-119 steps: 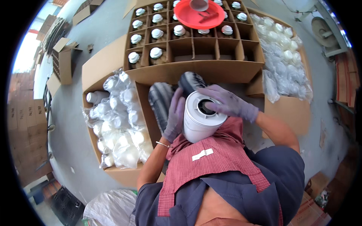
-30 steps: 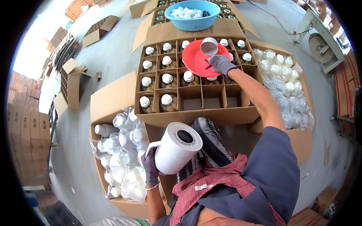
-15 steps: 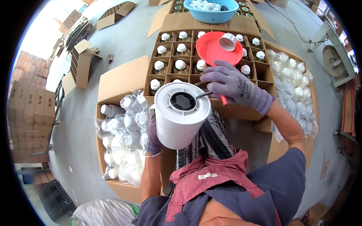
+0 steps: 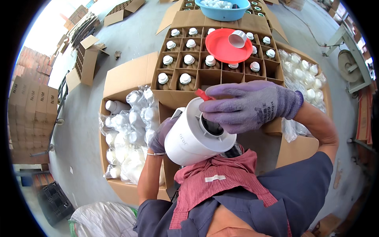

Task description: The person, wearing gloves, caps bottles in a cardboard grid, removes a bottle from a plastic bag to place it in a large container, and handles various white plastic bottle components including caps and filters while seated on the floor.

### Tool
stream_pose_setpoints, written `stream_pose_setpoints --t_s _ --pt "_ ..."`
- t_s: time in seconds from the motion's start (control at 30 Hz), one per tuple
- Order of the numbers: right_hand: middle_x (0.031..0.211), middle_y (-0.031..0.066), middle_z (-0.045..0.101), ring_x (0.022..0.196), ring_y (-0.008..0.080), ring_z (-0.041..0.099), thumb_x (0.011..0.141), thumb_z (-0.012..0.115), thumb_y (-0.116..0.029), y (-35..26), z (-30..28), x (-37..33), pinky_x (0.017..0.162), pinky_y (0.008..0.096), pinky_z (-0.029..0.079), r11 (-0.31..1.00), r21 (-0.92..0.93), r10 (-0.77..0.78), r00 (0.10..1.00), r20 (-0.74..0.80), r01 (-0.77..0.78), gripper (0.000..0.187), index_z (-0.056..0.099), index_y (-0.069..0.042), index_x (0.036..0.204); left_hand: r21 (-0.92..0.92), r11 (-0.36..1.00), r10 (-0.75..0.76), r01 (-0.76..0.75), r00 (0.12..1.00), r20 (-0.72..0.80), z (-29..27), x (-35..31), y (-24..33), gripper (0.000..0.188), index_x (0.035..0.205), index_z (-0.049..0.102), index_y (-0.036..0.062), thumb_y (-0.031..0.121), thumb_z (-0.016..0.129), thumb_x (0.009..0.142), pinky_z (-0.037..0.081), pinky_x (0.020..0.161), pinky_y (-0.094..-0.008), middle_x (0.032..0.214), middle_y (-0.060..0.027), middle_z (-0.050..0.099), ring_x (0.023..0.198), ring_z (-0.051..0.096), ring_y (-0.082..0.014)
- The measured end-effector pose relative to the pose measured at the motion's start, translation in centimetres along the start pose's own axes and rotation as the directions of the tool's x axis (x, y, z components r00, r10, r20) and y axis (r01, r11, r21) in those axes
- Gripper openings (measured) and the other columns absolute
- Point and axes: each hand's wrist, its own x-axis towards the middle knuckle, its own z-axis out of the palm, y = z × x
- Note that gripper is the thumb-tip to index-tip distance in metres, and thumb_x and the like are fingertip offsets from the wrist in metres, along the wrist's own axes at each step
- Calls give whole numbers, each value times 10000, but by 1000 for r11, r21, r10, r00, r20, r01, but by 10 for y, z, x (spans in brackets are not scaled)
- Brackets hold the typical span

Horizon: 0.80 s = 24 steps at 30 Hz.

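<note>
My left hand (image 4: pixel 164 134), in a grey-purple glove, grips the side of a white plastic jug (image 4: pixel 185 138) near its handle. The jug is tilted, with a ribbed round end (image 4: pixel 227 144) turned up and a black round centre (image 4: pixel 212 127) in it. Over that end is my right hand (image 4: pixel 248 104), gloved too, its fingers closed round a red-handled tool (image 4: pixel 203 94). Only a red part of the tool shows; its working end is hidden behind the hand and jug.
Ahead stands a divided carton (image 4: pixel 173 96) of white-capped bottles (image 4: pixel 189 60), with a red plate (image 4: pixel 221 45) and white cup (image 4: pixel 237 38) on top. A blue basin (image 4: pixel 225 15) is beyond. Boxes of bagged white bottles flank it, left (image 4: pixel 136 122) and right (image 4: pixel 310 79).
The jug has tilted, its ribbed end swinging right and down. My right hand has come nearer and turned over that end; the tool's metal part is now out of sight.
</note>
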Motion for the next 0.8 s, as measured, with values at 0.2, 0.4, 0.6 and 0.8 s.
stream_pose_setpoints --t_s 0.2,0.4,0.6,0.8 --pt "928 105 625 874 271 619 798 674 -195 -15 7 6 807 397 519 899 242 345 931 120 -365 186 551 -85 884 284 957 -24 64 990 -141 -1 -7 -9 341 1108 646 -15 198 632 843 519 767 -359 951 -170 704 869 684 -312" --pt "771 209 594 736 379 619 940 583 -267 -2 105 -42 678 450 466 183 622 780 498 380 -761 268 499 -13 921 68 989 -50 128 743 -667 7 -1 -13 261 1026 686 -41 163 547 940 499 766 -286 901 -79 694 841 616 -128" --pt "778 203 653 703 354 654 924 568 -246 122 186 -110 623 453 481 297 124 955 290 -68 -947 247 525 -13 992 -78 952 -278 297 722 -633 16 -29 -42 322 1121 645 -53 180 464 990 473 856 -317 1053 -101 661 966 589 -159" --pt "1048 176 642 1005 336 633 868 608 -403 174 208 -111 811 447 512 211 -335 958 126 258 -918 446 530 -68 1153 -5 862 -490 507 832 -261 -20 -75 -66 659 1420 396 -22 16 543 779 469 951 -305 1234 -146 606 1090 594 -202"
